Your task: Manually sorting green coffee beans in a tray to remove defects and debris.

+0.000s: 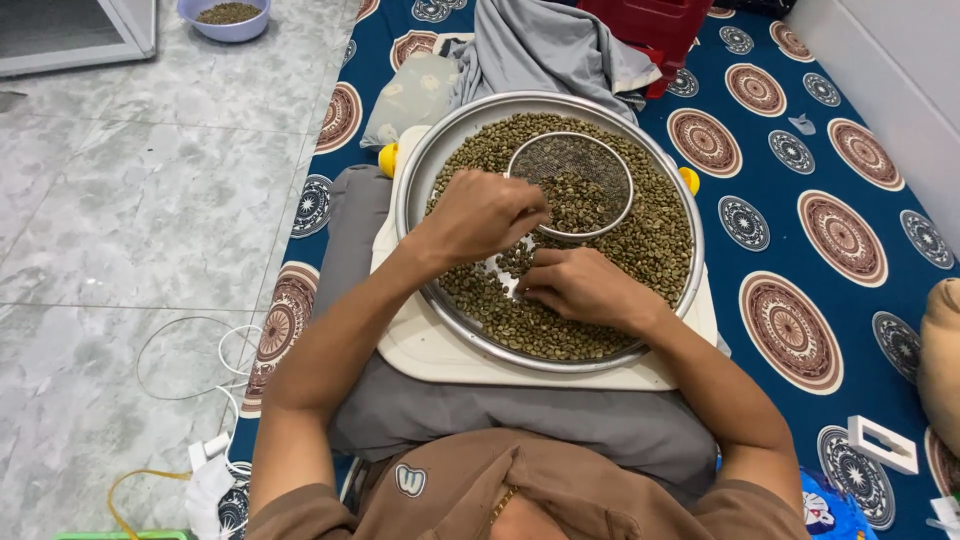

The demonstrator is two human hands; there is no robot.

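A round metal tray full of green coffee beans rests on a white board across my lap. A small wire sieve with some beans lies on the beans at the tray's far middle. My left hand hovers palm down over the beans, fingers curled at the sieve's near edge. My right hand lies on the beans just below, fingertips pinched among them beside a small bare patch of tray. Whether either hand holds beans is hidden.
A blue patterned mat lies under me. Grey cloth and a red crate sit beyond the tray. A lilac bowl of beans stands on the tiled floor far left. White cables lie at the left.
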